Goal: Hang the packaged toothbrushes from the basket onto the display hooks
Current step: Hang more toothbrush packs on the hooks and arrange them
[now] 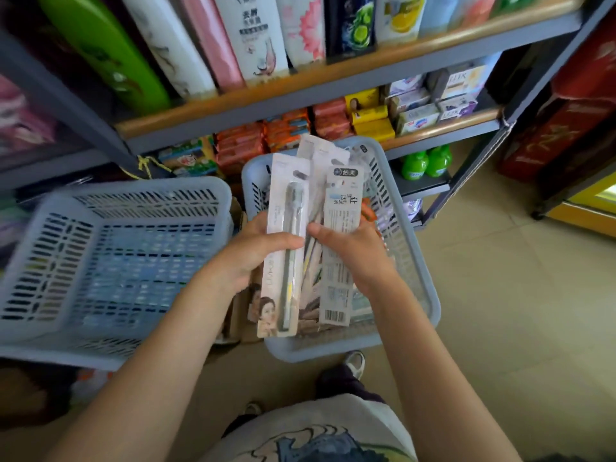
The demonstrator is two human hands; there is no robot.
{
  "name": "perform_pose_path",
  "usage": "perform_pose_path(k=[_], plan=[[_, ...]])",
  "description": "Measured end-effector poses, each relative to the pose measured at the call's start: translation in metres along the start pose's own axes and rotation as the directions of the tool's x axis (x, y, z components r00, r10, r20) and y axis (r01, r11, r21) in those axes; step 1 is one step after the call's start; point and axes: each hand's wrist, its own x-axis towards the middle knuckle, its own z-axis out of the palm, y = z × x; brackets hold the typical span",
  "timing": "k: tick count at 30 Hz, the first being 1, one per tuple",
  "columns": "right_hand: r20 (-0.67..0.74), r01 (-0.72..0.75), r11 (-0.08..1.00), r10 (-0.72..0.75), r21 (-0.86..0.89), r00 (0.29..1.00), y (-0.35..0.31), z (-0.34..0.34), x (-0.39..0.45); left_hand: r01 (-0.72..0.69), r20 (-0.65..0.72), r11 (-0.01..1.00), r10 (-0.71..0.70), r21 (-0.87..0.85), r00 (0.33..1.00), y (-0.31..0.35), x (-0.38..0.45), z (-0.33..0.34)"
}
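Shop shelving [333, 75] fills the background, with bottles on top, soap boxes [333, 121] below, and a tiled floor [500, 295] underneath. From my head view, two pale blue slotted baskets stand before me: the left basket [100, 261] and the right basket [416, 268], which carries more packets. My left hand [253, 255] has its grip curled round a packaged toothbrush [283, 241], thumb across its front, holding it upright over the right basket. My right hand [353, 251] grips a second packet [340, 235] just beside the first, its printed back facing me. Both packets sit between my hands, nearly touching. Behind them a third packet's top [320, 151] shows.
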Motion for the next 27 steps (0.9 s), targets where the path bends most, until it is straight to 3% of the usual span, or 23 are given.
perform_pose_path(k=[7, 14, 17, 20, 25, 27], plan=[[0.096, 0.077, 0.984, -0.062, -0.158, 0.993, -0.012, 0.119, -0.039, -0.131, -0.216, 0.968, 0.084, -0.213, 0.973, -0.018, -0.087, -0.077], [0.291, 0.171, 0.931, -0.075, -0.324, 0.954, 0.014, 0.299, -0.1, -0.238, -0.338, 0.91, 0.119, -0.339, 0.934, -0.088, -0.209, -0.21], [0.388, 0.226, 0.884, -0.055, -0.409, 0.92, 0.033, 0.384, -0.123, -0.294, -0.454, 0.871, 0.093, -0.395, 0.886, -0.115, -0.269, -0.269], [0.408, 0.2, 0.908, -0.035, -0.369, 0.912, 0.038, 0.459, -0.143, -0.356, -0.555, 0.808, 0.043, -0.47, 0.831, -0.139, -0.326, -0.327], [0.489, 0.243, 0.862, 0.007, -0.445, 0.872, 0.038, 0.553, -0.153, -0.461, -0.69, 0.749, 0.007, -0.476, 0.724, -0.162, -0.385, -0.403], [0.526, 0.189, 0.87, 0.091, -0.455, 0.845, 0.044, 0.59, -0.148, -0.5, -0.725, 0.732, 0.012, -0.462, 0.688, -0.167, -0.395, -0.427]])
